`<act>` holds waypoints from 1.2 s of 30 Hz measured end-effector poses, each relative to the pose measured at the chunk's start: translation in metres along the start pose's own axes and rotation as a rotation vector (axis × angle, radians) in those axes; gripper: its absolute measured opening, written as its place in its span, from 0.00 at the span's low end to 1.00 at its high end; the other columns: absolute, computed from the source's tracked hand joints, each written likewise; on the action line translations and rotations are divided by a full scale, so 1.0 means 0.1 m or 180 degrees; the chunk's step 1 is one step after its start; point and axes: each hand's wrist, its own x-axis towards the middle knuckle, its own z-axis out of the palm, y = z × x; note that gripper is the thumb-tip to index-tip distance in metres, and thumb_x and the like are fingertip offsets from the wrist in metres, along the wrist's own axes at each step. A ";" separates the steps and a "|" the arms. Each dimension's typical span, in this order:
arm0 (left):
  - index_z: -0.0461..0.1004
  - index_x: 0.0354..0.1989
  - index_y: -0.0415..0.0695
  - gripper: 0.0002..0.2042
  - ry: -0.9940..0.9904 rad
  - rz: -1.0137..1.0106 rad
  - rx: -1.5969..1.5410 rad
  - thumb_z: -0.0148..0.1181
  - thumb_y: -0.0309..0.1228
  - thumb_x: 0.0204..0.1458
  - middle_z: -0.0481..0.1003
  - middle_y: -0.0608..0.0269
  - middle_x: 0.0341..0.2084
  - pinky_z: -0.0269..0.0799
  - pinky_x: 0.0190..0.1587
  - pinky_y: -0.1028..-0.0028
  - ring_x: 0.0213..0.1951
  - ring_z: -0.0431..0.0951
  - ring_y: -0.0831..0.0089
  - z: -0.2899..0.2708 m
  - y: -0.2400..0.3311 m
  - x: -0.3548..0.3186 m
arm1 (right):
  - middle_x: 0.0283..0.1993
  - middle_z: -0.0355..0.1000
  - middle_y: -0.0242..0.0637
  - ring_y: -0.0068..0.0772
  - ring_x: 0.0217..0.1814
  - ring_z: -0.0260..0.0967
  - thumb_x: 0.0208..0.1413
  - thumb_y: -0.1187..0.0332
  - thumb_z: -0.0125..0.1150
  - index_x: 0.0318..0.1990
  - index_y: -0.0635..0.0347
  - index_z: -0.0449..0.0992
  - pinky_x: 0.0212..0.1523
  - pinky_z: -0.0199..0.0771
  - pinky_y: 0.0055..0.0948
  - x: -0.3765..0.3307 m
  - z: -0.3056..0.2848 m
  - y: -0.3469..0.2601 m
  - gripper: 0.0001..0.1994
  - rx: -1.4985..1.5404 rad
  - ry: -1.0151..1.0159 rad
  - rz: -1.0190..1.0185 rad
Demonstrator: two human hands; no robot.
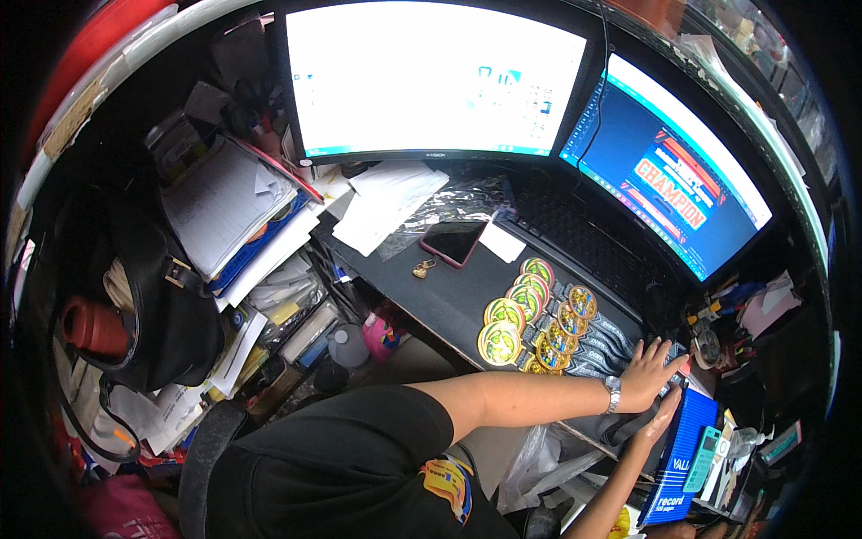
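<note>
My left hand (644, 377), with a silver wristwatch (612, 393) at its wrist, lies palm down with fingers spread on the dark printed ribbons (603, 346) of several medals. Gold-coloured round medals (499, 343) lie in overlapping rows on the black desk top, some with yellow-green faces. Another row of medals (562, 341) shows blue and yellow designs. Just nearer to me, my right hand (663, 419) is beside the ribbon ends, seen edge-on. Its fingers are partly hidden, and I cannot make out whether they grip a ribbon.
Two lit monitors (431, 81) stand behind a dark keyboard (557, 220). A phone (453, 242), a small gold padlock-like piece (423, 268) and papers (386, 202) lie on the desk (404, 292). A blue record book (680, 463) is at the right. A black bag (171, 332) sits left.
</note>
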 end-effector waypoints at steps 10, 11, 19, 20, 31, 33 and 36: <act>0.49 0.70 0.49 0.37 0.0090 -0.0008 0.0013 0.54 0.22 0.48 0.49 0.34 0.65 0.41 0.65 0.37 0.68 0.47 0.37 0.03 -0.01 0.00 | 0.55 0.66 0.53 0.48 0.57 0.65 0.65 0.65 0.40 0.57 0.71 0.66 0.57 0.65 0.40 0.02 -0.04 0.18 0.20 -0.1211 -0.0125 -0.0863; 0.49 0.70 0.49 0.37 0.0134 0.0005 0.0018 0.54 0.22 0.48 0.49 0.35 0.65 0.41 0.65 0.37 0.68 0.47 0.37 0.03 -0.02 0.00 | 0.55 0.66 0.53 0.48 0.57 0.65 0.65 0.65 0.41 0.57 0.71 0.66 0.57 0.65 0.40 0.02 -0.03 0.20 0.20 -0.1207 -0.0103 -0.0911; 0.51 0.69 0.48 0.35 0.0084 0.0004 0.0032 0.54 0.24 0.49 0.50 0.34 0.65 0.41 0.65 0.36 0.68 0.47 0.37 0.01 -0.01 0.00 | 0.57 0.65 0.52 0.49 0.58 0.64 0.66 0.57 0.42 0.58 0.69 0.66 0.61 0.60 0.39 0.03 0.01 0.26 0.24 -0.0198 0.0194 -0.0109; 0.51 0.69 0.48 0.35 0.0099 0.0013 0.0039 0.54 0.24 0.49 0.50 0.34 0.65 0.42 0.65 0.36 0.68 0.47 0.36 0.01 -0.01 0.00 | 0.57 0.65 0.52 0.50 0.59 0.63 0.65 0.56 0.42 0.58 0.69 0.66 0.61 0.60 0.40 0.03 -0.01 0.26 0.24 -0.0517 0.0070 -0.0475; 0.51 0.68 0.49 0.33 0.0100 -0.0002 0.0000 0.53 0.25 0.51 0.50 0.34 0.65 0.40 0.65 0.37 0.68 0.47 0.36 0.05 -0.01 0.01 | 0.55 0.65 0.53 0.51 0.57 0.64 0.58 0.65 0.54 0.57 0.67 0.66 0.57 0.64 0.41 0.03 -0.02 0.20 0.22 -0.1189 -0.0026 -0.0996; 0.52 0.68 0.49 0.33 0.0149 0.0014 -0.0038 0.53 0.25 0.51 0.50 0.34 0.65 0.40 0.65 0.37 0.68 0.47 0.37 0.07 -0.01 0.01 | 0.55 0.65 0.54 0.52 0.57 0.65 0.55 0.64 0.56 0.57 0.68 0.66 0.57 0.65 0.41 0.02 -0.01 0.19 0.24 -0.1171 0.0081 -0.1212; 0.52 0.68 0.49 0.34 0.0178 0.0022 -0.0048 0.53 0.25 0.51 0.50 0.34 0.65 0.40 0.65 0.37 0.68 0.47 0.37 0.08 -0.02 0.01 | 0.55 0.65 0.54 0.54 0.56 0.65 0.53 0.63 0.58 0.57 0.68 0.66 0.56 0.66 0.43 0.00 -0.01 0.13 0.26 -0.1316 0.0002 -0.1053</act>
